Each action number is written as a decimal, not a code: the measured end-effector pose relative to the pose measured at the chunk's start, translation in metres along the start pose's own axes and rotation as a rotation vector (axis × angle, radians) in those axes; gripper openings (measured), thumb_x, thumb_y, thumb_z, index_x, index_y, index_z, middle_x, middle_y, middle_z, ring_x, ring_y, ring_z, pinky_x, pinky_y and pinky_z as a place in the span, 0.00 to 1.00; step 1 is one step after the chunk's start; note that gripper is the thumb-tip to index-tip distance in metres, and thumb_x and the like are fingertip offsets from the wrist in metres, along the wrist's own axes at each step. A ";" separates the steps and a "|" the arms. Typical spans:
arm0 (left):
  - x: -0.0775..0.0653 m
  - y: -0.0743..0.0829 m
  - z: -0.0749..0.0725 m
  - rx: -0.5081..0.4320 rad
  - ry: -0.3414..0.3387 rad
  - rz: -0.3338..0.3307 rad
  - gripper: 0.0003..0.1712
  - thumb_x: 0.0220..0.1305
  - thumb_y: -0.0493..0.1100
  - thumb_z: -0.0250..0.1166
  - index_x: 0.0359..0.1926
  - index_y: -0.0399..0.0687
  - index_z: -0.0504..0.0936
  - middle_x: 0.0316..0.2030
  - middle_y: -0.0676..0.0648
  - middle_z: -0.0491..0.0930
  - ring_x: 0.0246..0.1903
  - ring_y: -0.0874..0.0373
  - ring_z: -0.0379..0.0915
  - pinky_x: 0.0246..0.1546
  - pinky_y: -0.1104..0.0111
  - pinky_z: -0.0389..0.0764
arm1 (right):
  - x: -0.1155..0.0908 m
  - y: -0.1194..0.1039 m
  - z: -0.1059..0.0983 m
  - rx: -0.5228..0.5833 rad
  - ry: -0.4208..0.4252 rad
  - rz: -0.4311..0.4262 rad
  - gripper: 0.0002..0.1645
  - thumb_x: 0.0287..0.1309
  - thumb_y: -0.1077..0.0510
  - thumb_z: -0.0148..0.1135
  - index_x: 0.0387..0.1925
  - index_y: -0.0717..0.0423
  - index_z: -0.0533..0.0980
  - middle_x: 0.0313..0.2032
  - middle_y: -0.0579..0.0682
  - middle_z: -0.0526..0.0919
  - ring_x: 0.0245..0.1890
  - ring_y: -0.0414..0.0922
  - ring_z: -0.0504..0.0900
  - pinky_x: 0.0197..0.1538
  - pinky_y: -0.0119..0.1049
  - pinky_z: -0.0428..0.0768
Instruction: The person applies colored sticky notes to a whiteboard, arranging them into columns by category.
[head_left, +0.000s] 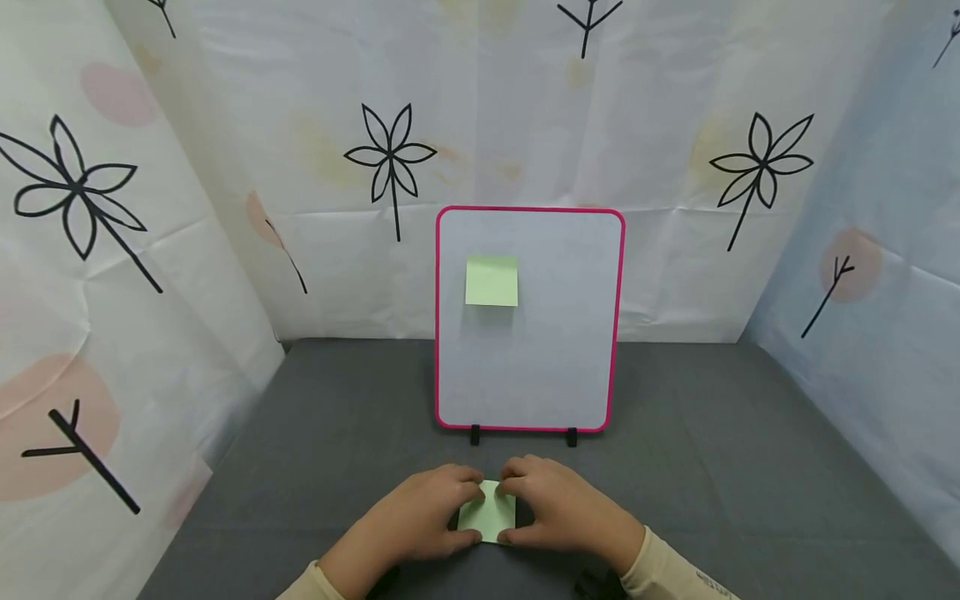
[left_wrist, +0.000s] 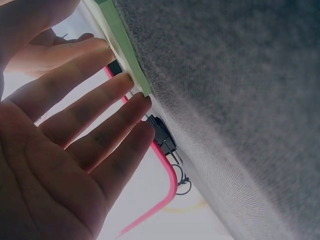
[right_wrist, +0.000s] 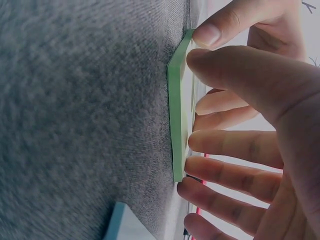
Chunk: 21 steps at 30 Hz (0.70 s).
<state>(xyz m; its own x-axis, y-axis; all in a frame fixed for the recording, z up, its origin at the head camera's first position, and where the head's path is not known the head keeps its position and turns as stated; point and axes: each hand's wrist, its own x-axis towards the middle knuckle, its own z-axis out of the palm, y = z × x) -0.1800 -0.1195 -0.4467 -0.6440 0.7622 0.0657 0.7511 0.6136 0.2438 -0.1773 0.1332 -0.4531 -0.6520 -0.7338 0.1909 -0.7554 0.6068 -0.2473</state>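
Observation:
A pad of light green sticky notes [head_left: 489, 518] lies flat on the grey tabletop between both hands. From the left, my left hand [head_left: 429, 510] touches the pad's top with its fingertips; in the left wrist view its fingers [left_wrist: 100, 107] are fairly straight and spread. My right hand [head_left: 558, 510] mirrors it from the right, thumb near the front edge and fingers towards the back. The right wrist view shows the pad's thick green side [right_wrist: 175, 115], with the right thumb [right_wrist: 235, 70] and fingertips resting along its upper face.
Behind the hands stands a whiteboard [head_left: 547, 358] with a pink frame on black feet [head_left: 572, 437]. One green sticky note [head_left: 492, 281] is stuck on its upper left. A blue block-like item [right_wrist: 120, 222] lies near the right hand. Patterned cloth [head_left: 315, 275] encloses the grey table [head_left: 337, 417].

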 end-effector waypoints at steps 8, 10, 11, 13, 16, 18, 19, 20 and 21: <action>-0.001 0.003 -0.003 0.003 -0.041 -0.023 0.22 0.63 0.57 0.78 0.54 0.55 0.88 0.61 0.53 0.82 0.59 0.59 0.79 0.55 0.65 0.84 | 0.000 -0.002 -0.001 0.008 -0.037 0.022 0.30 0.55 0.35 0.79 0.51 0.48 0.86 0.51 0.41 0.83 0.49 0.35 0.80 0.52 0.32 0.83; -0.002 0.004 -0.004 0.004 -0.047 -0.029 0.22 0.63 0.57 0.78 0.54 0.55 0.88 0.61 0.53 0.82 0.60 0.59 0.79 0.55 0.65 0.84 | 0.000 -0.003 0.000 0.011 -0.035 0.020 0.29 0.55 0.35 0.79 0.51 0.47 0.86 0.51 0.41 0.83 0.49 0.35 0.80 0.51 0.32 0.83; -0.002 0.004 -0.004 0.004 -0.049 -0.030 0.22 0.63 0.57 0.78 0.54 0.55 0.88 0.61 0.53 0.82 0.60 0.59 0.79 0.56 0.65 0.84 | 0.000 -0.003 0.000 0.014 -0.034 0.017 0.29 0.55 0.36 0.79 0.51 0.48 0.86 0.51 0.41 0.83 0.49 0.35 0.80 0.51 0.31 0.83; -0.001 0.004 -0.004 0.004 -0.052 -0.031 0.22 0.63 0.57 0.78 0.54 0.55 0.88 0.62 0.53 0.82 0.60 0.59 0.79 0.56 0.65 0.84 | 0.000 -0.002 -0.001 0.020 -0.033 0.016 0.29 0.55 0.36 0.79 0.51 0.48 0.86 0.51 0.41 0.83 0.49 0.35 0.80 0.51 0.31 0.82; -0.001 0.003 -0.004 0.003 -0.053 -0.028 0.22 0.63 0.57 0.77 0.54 0.55 0.88 0.61 0.53 0.82 0.61 0.59 0.79 0.57 0.64 0.84 | 0.000 -0.002 -0.001 0.027 -0.039 0.017 0.29 0.56 0.36 0.79 0.52 0.48 0.86 0.51 0.41 0.83 0.49 0.35 0.80 0.51 0.31 0.82; 0.000 0.002 -0.003 0.002 -0.053 -0.025 0.22 0.64 0.57 0.76 0.54 0.55 0.88 0.61 0.53 0.82 0.61 0.59 0.79 0.58 0.64 0.84 | 0.000 -0.001 -0.001 0.027 -0.044 0.017 0.29 0.57 0.36 0.78 0.52 0.48 0.86 0.51 0.41 0.83 0.49 0.35 0.80 0.51 0.31 0.82; 0.001 0.002 -0.002 0.001 -0.054 -0.024 0.22 0.64 0.57 0.76 0.54 0.56 0.88 0.62 0.53 0.82 0.61 0.59 0.79 0.58 0.63 0.84 | 0.000 -0.001 -0.001 0.026 -0.046 0.018 0.29 0.57 0.36 0.78 0.52 0.48 0.86 0.51 0.41 0.83 0.49 0.35 0.80 0.51 0.31 0.82; 0.001 0.001 -0.002 0.001 -0.056 -0.023 0.22 0.64 0.58 0.76 0.54 0.56 0.88 0.62 0.53 0.82 0.61 0.59 0.79 0.58 0.63 0.84 | 0.001 -0.001 -0.001 0.028 -0.047 0.019 0.28 0.58 0.36 0.77 0.52 0.48 0.86 0.51 0.41 0.83 0.50 0.35 0.80 0.52 0.32 0.83; 0.001 0.001 -0.002 0.000 -0.059 -0.024 0.22 0.65 0.58 0.75 0.55 0.56 0.88 0.62 0.53 0.82 0.61 0.59 0.79 0.58 0.63 0.84 | 0.000 -0.001 -0.001 0.031 -0.049 0.018 0.28 0.58 0.35 0.77 0.52 0.48 0.86 0.51 0.41 0.83 0.50 0.35 0.80 0.52 0.32 0.83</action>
<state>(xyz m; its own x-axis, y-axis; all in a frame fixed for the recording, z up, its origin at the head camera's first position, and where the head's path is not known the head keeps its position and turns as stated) -0.1803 -0.1186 -0.4443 -0.6520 0.7582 0.0029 0.7355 0.6316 0.2450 -0.1770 0.1326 -0.4521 -0.6611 -0.7372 0.1394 -0.7405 0.6112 -0.2794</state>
